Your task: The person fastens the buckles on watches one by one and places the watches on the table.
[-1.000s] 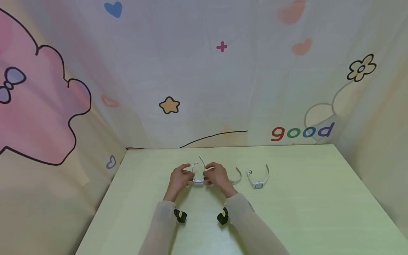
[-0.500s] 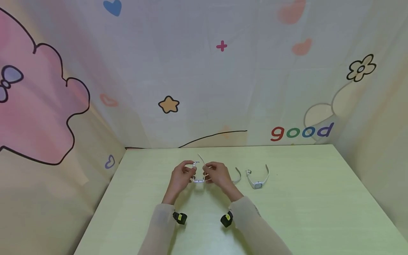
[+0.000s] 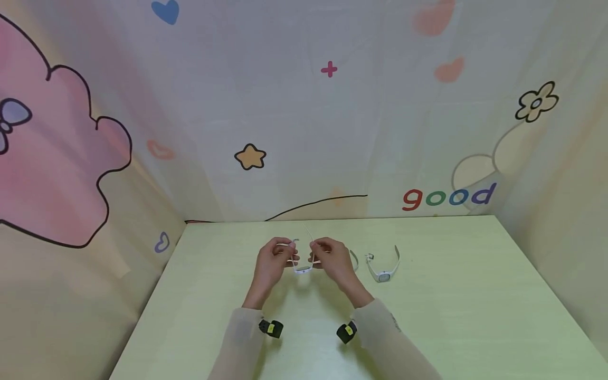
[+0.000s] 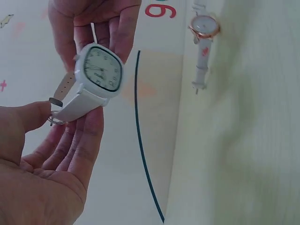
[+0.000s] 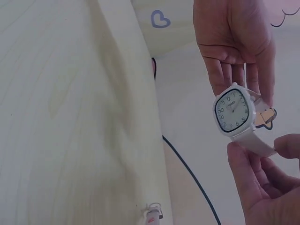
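A white wristwatch point(image 3: 303, 271) with a rounded-square face is held up between both hands, over the table. My left hand point(image 3: 271, 263) pinches the buckle strap point(image 4: 77, 107) between thumb and fingers, with the metal buckle point(image 4: 56, 117) at the thumb. The longer holed strap is pinched by my right hand point(image 3: 334, 259), and its thin tip sticks up past the fingers. In the right wrist view the watch face point(image 5: 233, 110) is turned to the camera, and the right hand point(image 5: 267, 183) grips the strap below it.
Another watch point(image 3: 383, 276) with a pale strap lies to the right on the light green table point(image 3: 456, 306). Partly hidden behind the right hand is a further watch point(image 3: 354, 259); the left wrist view shows a rose-gold-cased watch point(image 4: 205, 26). A printed curtain point(image 3: 304, 116) hangs behind.
The watch has shifted slightly right and been lifted a little. The right hand has moved right, spreading the two straps wider, while the left fingers have moved up the buckle strap.
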The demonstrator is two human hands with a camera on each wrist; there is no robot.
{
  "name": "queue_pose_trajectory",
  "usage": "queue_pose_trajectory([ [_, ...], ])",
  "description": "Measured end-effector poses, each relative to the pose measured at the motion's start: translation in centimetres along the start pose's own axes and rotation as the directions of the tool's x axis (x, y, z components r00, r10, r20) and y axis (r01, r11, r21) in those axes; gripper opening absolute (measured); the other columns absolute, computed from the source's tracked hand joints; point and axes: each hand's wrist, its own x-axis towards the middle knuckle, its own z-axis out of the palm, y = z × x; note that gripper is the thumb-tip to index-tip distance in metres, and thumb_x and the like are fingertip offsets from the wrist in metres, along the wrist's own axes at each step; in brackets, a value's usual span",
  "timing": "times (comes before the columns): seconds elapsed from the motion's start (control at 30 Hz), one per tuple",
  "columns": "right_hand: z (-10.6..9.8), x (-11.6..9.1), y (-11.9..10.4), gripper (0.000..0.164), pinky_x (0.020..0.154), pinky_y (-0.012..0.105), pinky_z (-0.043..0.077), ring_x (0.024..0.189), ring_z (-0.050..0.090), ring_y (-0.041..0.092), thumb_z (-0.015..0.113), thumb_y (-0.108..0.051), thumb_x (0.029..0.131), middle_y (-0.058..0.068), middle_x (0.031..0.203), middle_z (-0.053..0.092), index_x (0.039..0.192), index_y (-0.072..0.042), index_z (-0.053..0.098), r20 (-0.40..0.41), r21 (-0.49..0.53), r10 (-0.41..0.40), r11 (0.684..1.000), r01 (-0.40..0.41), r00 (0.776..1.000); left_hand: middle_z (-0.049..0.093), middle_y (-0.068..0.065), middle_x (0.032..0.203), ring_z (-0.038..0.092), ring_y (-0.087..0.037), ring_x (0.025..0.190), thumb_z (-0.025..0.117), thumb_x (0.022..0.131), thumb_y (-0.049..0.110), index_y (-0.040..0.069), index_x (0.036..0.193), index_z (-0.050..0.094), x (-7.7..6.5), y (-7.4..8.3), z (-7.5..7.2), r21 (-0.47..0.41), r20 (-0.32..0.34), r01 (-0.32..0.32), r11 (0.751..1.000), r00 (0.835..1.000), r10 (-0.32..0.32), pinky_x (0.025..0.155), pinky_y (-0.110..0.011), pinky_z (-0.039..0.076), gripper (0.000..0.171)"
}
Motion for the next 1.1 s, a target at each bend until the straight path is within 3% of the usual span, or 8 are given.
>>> queue_pose_trajectory([
  [0.2, -1.1, -0.6, -0.4, 0.025, 0.068, 0.032, 0.060, 0.080, 0.073, 0.019, 0.062, -0.021, 0.097, 0.013, 0.092, 0.071, 0.116, -0.006, 0.067, -0.032, 0.006, -0.020, 1.000, 0.021, 0.999, 0.072, -0.015, 0.096, 0.071, -0.020, 0.084, 0.064, 0.096, 0.021, 0.005, 0.117, 0.063, -0.7, 1.0, 0.6, -0.028, 0.032, -0.018, 0.999, 0.999, 0.019, 0.076, -0.036, 0.060, 0.026],
  [0.33, -1.9, -1.3, -1.1, 0.027, 0.069, 0.033, 0.061, 0.079, 0.073, 0.020, 0.061, -0.018, 0.098, 0.015, 0.092, 0.069, 0.123, -0.008, 0.064, -0.028, 0.031, -0.048, 0.998, 0.049, 0.998, 0.070, -0.018, 0.100, 0.070, -0.019, 0.085, 0.063, 0.097, 0.025, 0.004, 0.116, 0.065, -1.1, 1.4, 0.9, -0.043, 0.056, -0.032, 0.999, 0.998, 0.034, 0.077, -0.036, 0.060, 0.029],
  [0.6, -3.9, -2.7, -2.2, 0.025, 0.080, 0.048, 0.059, 0.085, 0.072, 0.023, 0.060, -0.023, 0.099, 0.026, 0.102, 0.066, 0.118, -0.007, 0.065, -0.002, 0.054, -0.113, 0.992, 0.113, 0.994, 0.069, -0.020, 0.100, 0.069, -0.018, 0.084, 0.063, 0.097, 0.027, 0.006, 0.113, 0.066, -1.9, 3.0, 1.9, -0.082, 0.089, -0.099, 0.992, 0.990, 0.106, 0.074, -0.035, 0.061, 0.027],
  [0.87, -5.5, -3.9, -3.3, 0.027, 0.078, 0.034, 0.060, 0.087, 0.071, 0.018, 0.060, -0.018, 0.099, 0.021, 0.105, 0.067, 0.123, -0.006, 0.062, -0.007, 0.079, -0.162, 0.984, 0.162, 0.987, 0.069, -0.018, 0.103, 0.070, -0.019, 0.088, 0.061, 0.098, 0.021, 0.006, 0.116, 0.064, -2.5, 4.2, 2.3, -0.105, 0.096, -0.112, 0.988, 0.988, 0.122, 0.078, -0.034, 0.060, 0.024],
  [1.1, -6.4, -4.9, -4.3, 0.027, 0.077, 0.029, 0.059, 0.085, 0.071, 0.011, 0.064, -0.015, 0.096, 0.019, 0.103, 0.069, 0.120, -0.004, 0.064, -0.004, 0.099, -0.228, 0.969, 0.227, 0.974, 0.070, -0.018, 0.108, 0.071, -0.032, 0.096, 0.064, 0.096, 0.018, 0.003, 0.118, 0.064, -3.3, 5.3, 3.0, -0.174, 0.083, -0.161, 0.971, 0.981, 0.178, 0.082, -0.033, 0.059, 0.026],
])
